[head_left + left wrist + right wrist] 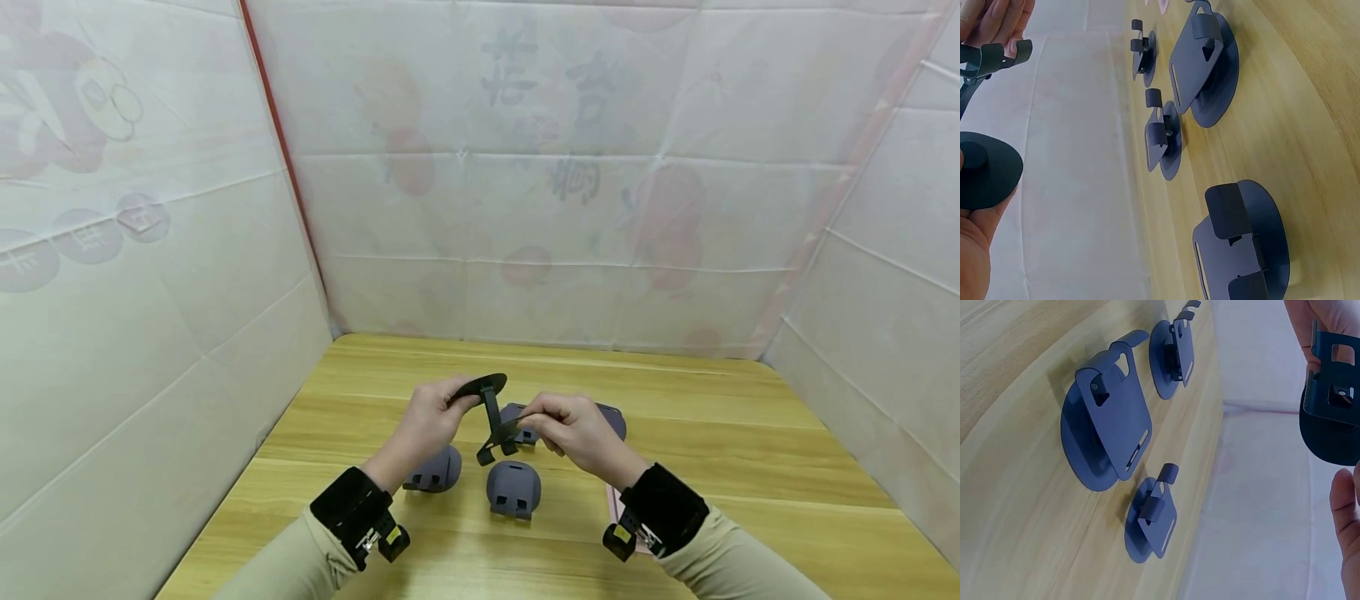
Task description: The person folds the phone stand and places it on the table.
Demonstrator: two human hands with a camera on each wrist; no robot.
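Observation:
Above the wooden table (720,433), both hands hold one dark metal phone stand (491,417). My left hand (453,402) grips its round base (985,169), which is tipped up and away from me. My right hand (528,417) pinches the hinged back plate near its hooked lower end (1004,56). In the right wrist view the plate (1332,400), with its cut-out slots, sits between my fingers and thumb. Neither hand touches the stands on the table.
Three more dark stands show on the table: one under my left hand (435,471), one in the middle (513,489), and a larger one (611,419) behind my right hand. Something pink (615,504) lies under my right wrist. White sheet walls enclose three sides.

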